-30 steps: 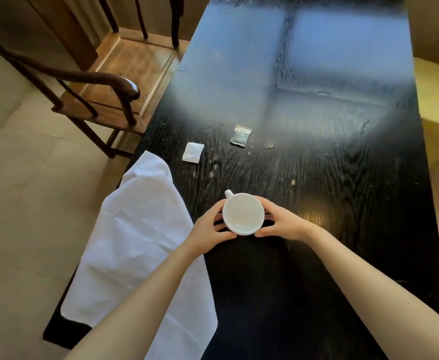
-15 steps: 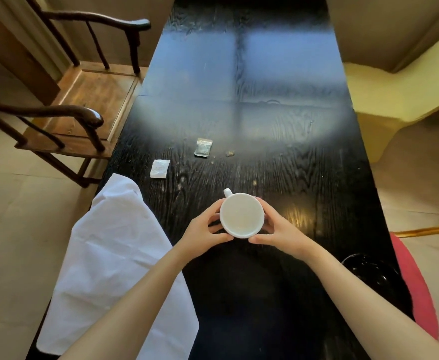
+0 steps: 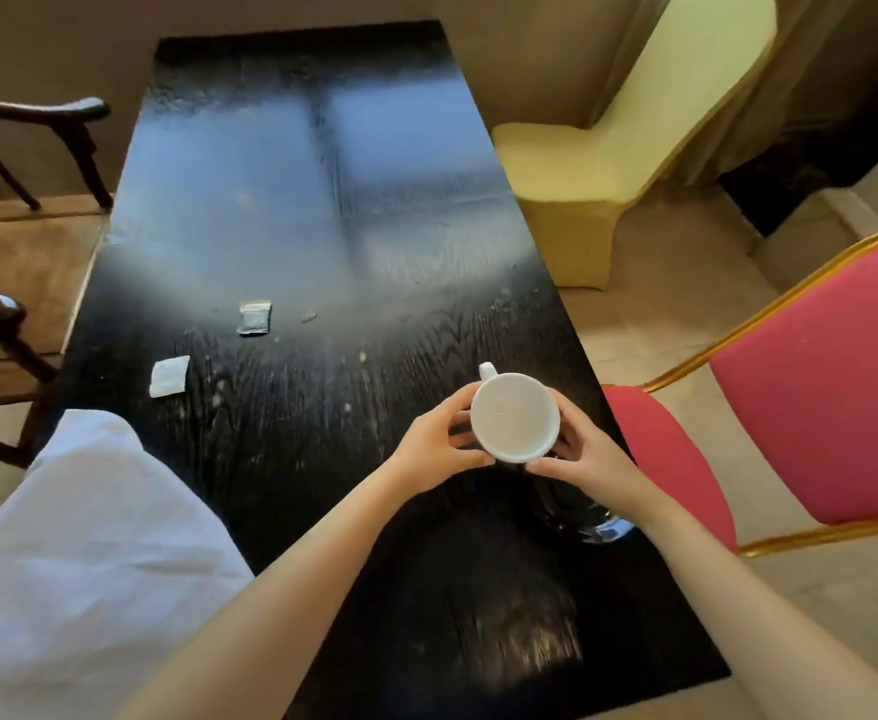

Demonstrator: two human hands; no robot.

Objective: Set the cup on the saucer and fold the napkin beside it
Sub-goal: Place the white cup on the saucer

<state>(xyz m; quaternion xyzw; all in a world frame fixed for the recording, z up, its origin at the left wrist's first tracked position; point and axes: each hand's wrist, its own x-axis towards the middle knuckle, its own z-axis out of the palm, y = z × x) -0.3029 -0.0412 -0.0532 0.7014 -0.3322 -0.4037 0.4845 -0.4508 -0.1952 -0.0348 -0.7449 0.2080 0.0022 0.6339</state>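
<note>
A white cup [image 3: 515, 415] with its handle pointing away is held between both hands near the right edge of the black table [image 3: 322, 200]. My left hand [image 3: 437, 449] grips its left side and my right hand [image 3: 582, 454] grips its right side. Just below the cup and partly under my right wrist lies a dark glossy saucer [image 3: 582, 517], hard to make out against the table. A large white napkin [image 3: 99, 553] lies spread over the table's near left edge, hanging off it.
Two small sachets lie on the table, a grey sachet [image 3: 254, 317] and a white sachet [image 3: 169, 376]. A red chair with gold frame [image 3: 816, 397] stands at the right, a yellow covered chair [image 3: 582, 163] behind it, and a dark wooden armchair [image 3: 6, 324] at the left.
Both hands have carried the cup to the right, toward the table's right edge and over the dark saucer. The view has swung right, bringing the red chair in.
</note>
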